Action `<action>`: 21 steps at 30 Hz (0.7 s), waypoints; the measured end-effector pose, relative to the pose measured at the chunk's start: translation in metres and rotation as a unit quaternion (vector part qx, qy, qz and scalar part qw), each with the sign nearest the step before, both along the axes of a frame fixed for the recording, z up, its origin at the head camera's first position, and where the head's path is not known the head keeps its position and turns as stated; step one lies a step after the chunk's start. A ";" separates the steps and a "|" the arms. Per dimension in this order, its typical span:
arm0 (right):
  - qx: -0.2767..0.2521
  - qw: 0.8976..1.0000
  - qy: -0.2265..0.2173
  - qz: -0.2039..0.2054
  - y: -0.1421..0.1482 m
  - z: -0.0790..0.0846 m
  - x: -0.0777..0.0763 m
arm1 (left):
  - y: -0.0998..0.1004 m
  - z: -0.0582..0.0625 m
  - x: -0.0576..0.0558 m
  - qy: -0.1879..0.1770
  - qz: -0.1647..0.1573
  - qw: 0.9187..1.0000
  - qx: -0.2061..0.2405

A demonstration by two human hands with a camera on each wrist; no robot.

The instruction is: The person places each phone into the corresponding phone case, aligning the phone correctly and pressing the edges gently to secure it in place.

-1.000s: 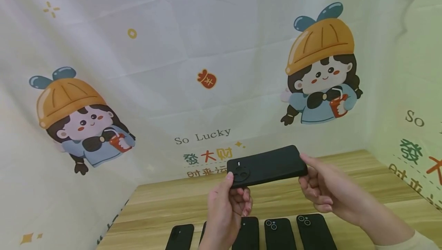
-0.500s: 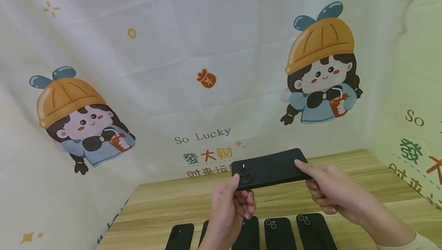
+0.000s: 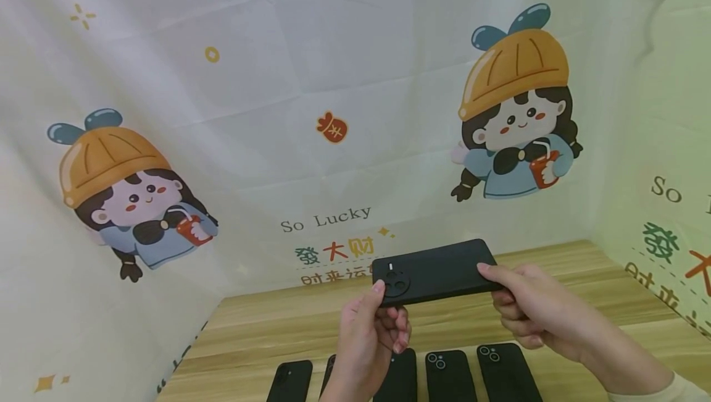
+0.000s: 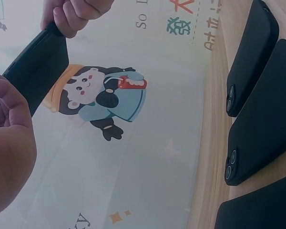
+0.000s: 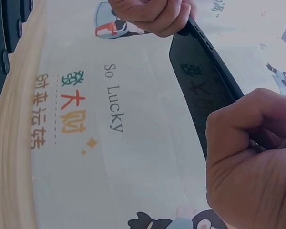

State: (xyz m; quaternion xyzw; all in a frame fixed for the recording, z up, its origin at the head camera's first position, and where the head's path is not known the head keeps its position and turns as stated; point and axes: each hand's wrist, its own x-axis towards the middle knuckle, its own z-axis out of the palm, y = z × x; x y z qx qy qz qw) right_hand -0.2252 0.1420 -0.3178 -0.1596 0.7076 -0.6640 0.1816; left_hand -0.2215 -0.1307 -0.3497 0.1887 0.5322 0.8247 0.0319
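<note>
A black smartphone is held up above the table between both hands, lying sideways with its back and round camera ring towards the head camera. My left hand pinches the camera end, thumb on the near corner and fingers curled beneath. At the opposite end my right hand grips the phone, its thumb on the back and fingers folded under. In the right wrist view the glossy screen side shows, reflecting the printed cloth. The left wrist view catches the phone edge-on between the two hands.
Several black phones lie in a row along the wooden table, among them one at the left, one with two ringed lenses and one at the right. A printed cloth hangs behind and at the sides.
The phone and both hands have shifted slightly right and down since a second ago. The right thumb has moved from the phone's end onto its back. Over the last half second little differs.
</note>
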 end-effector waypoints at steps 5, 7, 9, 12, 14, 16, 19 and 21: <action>-0.008 1.000 -0.002 0.013 -0.001 0.000 0.001 | -0.003 0.001 0.000 0.008 -0.013 1.000 0.011; -0.015 1.000 -0.001 0.016 -0.001 0.000 0.002 | -0.004 0.002 0.001 0.012 -0.022 1.000 0.018; -0.025 1.000 -0.001 0.018 -0.001 0.000 0.003 | -0.004 0.002 0.001 0.017 -0.031 0.999 0.027; -0.045 0.999 -0.002 0.023 -0.002 0.001 0.005 | -0.004 0.003 0.003 0.022 -0.045 0.998 0.044; -0.076 0.996 -0.003 0.037 -0.002 0.001 0.007 | -0.003 0.002 0.004 0.020 -0.058 0.996 0.057; -0.111 0.992 0.002 0.053 -0.003 0.001 0.008 | -0.002 0.001 0.006 0.012 -0.082 0.995 0.064; -0.163 0.983 0.012 0.082 -0.003 0.001 0.011 | -0.001 0.000 0.008 0.014 -0.122 0.990 0.068; -0.181 0.979 0.019 0.094 -0.004 0.001 0.012 | -0.003 -0.001 0.009 0.026 -0.142 0.987 0.067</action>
